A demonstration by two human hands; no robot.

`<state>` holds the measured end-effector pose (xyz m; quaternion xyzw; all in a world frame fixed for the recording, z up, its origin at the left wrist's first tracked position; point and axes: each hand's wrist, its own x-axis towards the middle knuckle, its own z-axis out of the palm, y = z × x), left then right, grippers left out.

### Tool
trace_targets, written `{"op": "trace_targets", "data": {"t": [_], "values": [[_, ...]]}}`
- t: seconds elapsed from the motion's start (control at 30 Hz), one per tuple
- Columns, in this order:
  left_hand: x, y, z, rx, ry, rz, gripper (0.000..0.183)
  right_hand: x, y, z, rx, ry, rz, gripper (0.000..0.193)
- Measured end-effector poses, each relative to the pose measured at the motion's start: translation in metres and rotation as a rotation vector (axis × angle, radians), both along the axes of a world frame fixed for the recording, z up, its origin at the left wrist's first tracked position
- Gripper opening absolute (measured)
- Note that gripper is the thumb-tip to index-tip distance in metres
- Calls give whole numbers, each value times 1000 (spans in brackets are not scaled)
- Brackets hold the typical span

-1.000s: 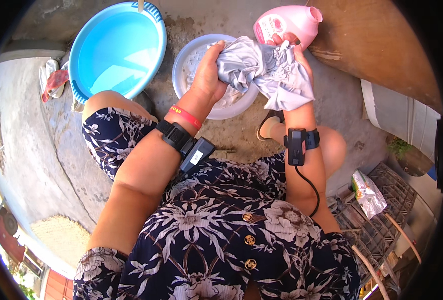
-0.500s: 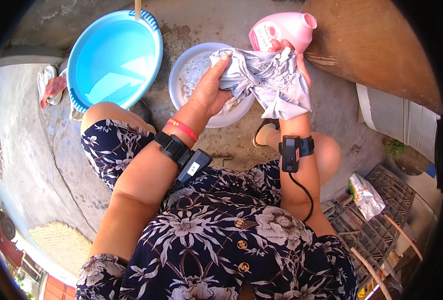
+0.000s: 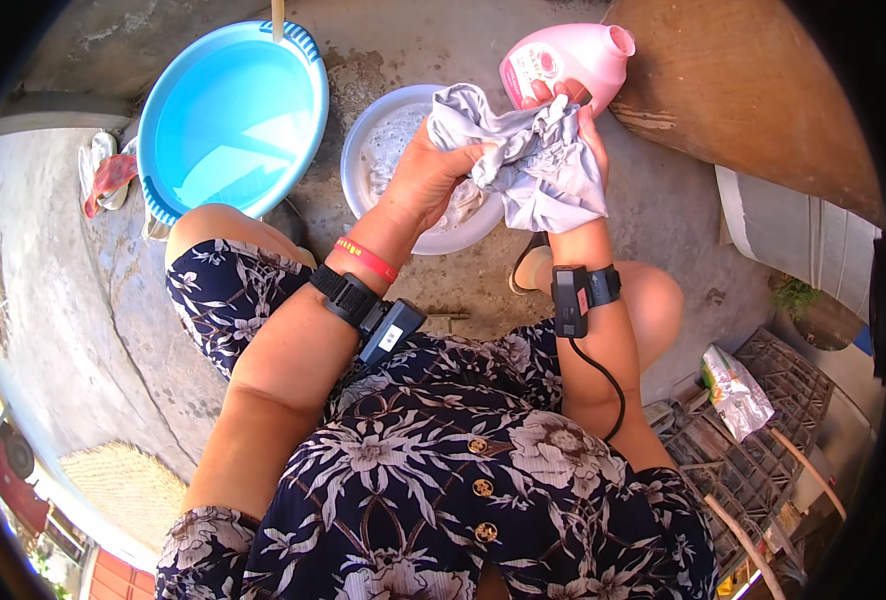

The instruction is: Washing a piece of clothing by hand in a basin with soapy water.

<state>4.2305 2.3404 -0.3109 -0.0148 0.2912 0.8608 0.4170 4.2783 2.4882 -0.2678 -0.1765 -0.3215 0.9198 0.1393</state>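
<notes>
A crumpled pale grey cloth (image 3: 538, 165) hangs bunched between my two hands, above the right side of a white basin (image 3: 355, 150). My left hand (image 3: 433, 170) grips its left part, thumb pressed on top. My right hand (image 3: 593, 140) is closed round the right part; its fingertips show beyond the far edge and the rest lies largely behind the fabric. Sudsy water (image 3: 393, 140) fills the basin, with some soaked fabric (image 3: 463, 205) in it, partly hidden by my left hand. A pink detergent bottle (image 3: 573, 60) without a visible cap stands just past my right hand.
At the far left is a large blue tub (image 3: 148, 150) of water, a wooden stick (image 3: 277, 18) at its rim. Shoes (image 3: 103, 165) lie left of it. A brown wooden board (image 3: 743, 90) slants at the far right. Below it, a metal rack (image 3: 783, 400) holds a silvery packet (image 3: 736, 395).
My hands have come closer together, the right one shifting left. The cloth is more bunched, its left end folded up over my left fingers.
</notes>
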Motion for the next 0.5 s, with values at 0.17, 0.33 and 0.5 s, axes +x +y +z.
{"op": "trace_targets", "data": {"t": [0.17, 0.33, 0.5], "values": [[2, 2, 5, -9, 105, 53, 52, 0, 3, -2, 43, -1, -26, 41], [-2, 1, 7, 43, 70, 18, 55, -3, 8, -1, 46, 36, -71, 41], [-4, -3, -3, -47, -38, 1, 52, -4, 11, 5, 8, 70, -95, 42]]}}
